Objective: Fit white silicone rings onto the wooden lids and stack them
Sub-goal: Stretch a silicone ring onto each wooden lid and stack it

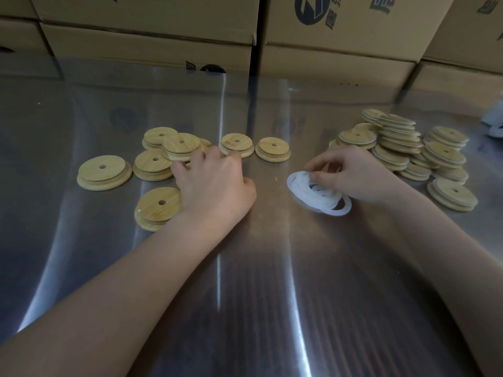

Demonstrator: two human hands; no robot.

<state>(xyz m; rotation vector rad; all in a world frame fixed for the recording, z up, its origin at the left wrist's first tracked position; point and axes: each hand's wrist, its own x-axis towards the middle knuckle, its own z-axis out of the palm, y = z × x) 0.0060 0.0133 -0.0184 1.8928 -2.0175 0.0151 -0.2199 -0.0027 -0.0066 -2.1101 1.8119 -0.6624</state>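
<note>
Top box: round dark logo plus bold dark characters, chopped by the frame's edge, can't read them.
Lower box: same logo peeking up, one character beside it, half hidden behind the bench, unreadable.

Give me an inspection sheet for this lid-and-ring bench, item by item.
Surface: glossy table, strong reflections.
Job's things: bare wooden lids scattered at left, some overlapping; white silicone rings piled centre-right; ringed lids heaped at right.
Clutter: white object at the right edge, cut off, unidentifiable.
Grippers: left hand rests among the bare wooden lids, grip hidden; right hand pinches at the white silicone rings.
Cables: nothing seen.
Surroundings: cardboard boxes stacked behind the table.
</note>
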